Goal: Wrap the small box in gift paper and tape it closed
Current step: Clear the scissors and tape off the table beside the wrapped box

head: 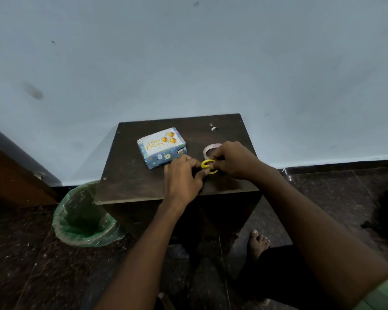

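— Where do you stand? The box (161, 147), already in its paper, lies on the counter (130, 175) just beyond your left hand (182, 175).

— And your hands? Both grip the yellow scissors (207, 166), the right hand (231, 159) covering the tape (208, 149). Next, I judge, you cut a strip and seal a seam.

The blades of the yellow scissors (208, 166) were hidden between the left hand (184, 175) and the right hand (231, 159); only the handle loops showed. The right hand covered the near half of the tape roll (211, 148). The near corner of the wrapped box (161, 147) sat behind the left hand's knuckles. A small scrap (214, 128) at the desk's (130, 182) far edge was too small to identify. The green bin's (83, 222) right side was cut off by the desk.
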Motion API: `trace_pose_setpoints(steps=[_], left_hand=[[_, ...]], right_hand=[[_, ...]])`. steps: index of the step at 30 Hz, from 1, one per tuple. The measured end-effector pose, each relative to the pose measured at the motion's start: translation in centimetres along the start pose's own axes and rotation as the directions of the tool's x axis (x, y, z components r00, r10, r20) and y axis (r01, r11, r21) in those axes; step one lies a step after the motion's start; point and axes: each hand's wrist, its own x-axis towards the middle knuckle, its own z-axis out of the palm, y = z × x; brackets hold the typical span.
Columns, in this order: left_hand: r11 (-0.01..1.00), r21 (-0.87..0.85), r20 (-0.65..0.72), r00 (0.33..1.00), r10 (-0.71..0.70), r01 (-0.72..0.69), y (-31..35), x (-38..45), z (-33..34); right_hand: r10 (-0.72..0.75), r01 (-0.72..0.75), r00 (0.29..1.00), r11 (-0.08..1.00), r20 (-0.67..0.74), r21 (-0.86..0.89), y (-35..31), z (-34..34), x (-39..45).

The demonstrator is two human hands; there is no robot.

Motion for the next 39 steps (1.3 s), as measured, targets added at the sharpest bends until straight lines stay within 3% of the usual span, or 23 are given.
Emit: trace_pose_setpoints(steps=[8, 13, 16, 21, 26, 29, 31, 34, 36, 39], left_hand=[[0.999, 0.0, 0.01, 0.999, 0.045, -0.045, -0.3, -0.2, -0.3], [0.998, -0.051, -0.233, 0.972, 0.024, -0.037, 0.8, -2.4, -0.8], [0.986, -0.05, -0.322, 0.937, 0.136, -0.16, 1.2, -3.7, -1.2], [0.939, -0.01, -0.056, 0.938, 0.343, -0.344, 3.0, -6.1, -0.4], [0.968, -0.208, -0.046, 0.99, 0.133, -0.14, 5.5, -7.1, 1.1], [0.973, -0.083, 0.075, 0.972, 0.224, -0.218, 6.0, -7.5, 1.6], [0.966, 0.001, 0.159, 0.954, 0.255, -0.259, 6.6, -8.4, 2.3], [0.974, 0.025, 0.181, 0.959, 0.218, -0.226, 7.6, -9.2, 2.9], [0.977, 0.01, 0.171, 0.963, 0.21, -0.215, 8.2, -9.5, 2.8], [0.975, -0.034, 0.189, 0.957, 0.222, -0.219, 8.1, -9.9, 2.8]], right_hand=[[0.05, -0.052, 0.996, 0.998, -0.079, -0.027, 0.7, 1.0, -1.6], [0.134, -0.13, 0.968, 0.991, -0.214, 0.031, 1.3, 0.7, -3.6], [0.19, -0.166, 0.94, 0.98, -0.284, 0.105, 2.0, 0.3, -4.9], [0.251, -0.199, 0.889, 0.965, -0.384, 0.172, 3.2, 0.0, -7.4], [0.243, -0.17, 0.876, 0.964, -0.417, 0.204, 4.2, 0.4, -10.4], [0.301, -0.182, 0.828, 0.943, -0.474, 0.28, 5.6, 0.8, -12.2], [0.412, -0.167, 0.75, 0.874, -0.517, 0.455, 6.8, 1.3, -13.4], [0.567, -0.065, 0.693, 0.664, -0.444, 0.745, 7.6, 2.9, -13.9], [0.621, -0.02, 0.673, 0.559, -0.402, 0.829, 7.6, 4.0, -13.6], [0.669, 0.004, 0.631, 0.503, -0.393, 0.864, 7.7, 5.4, -12.8]])
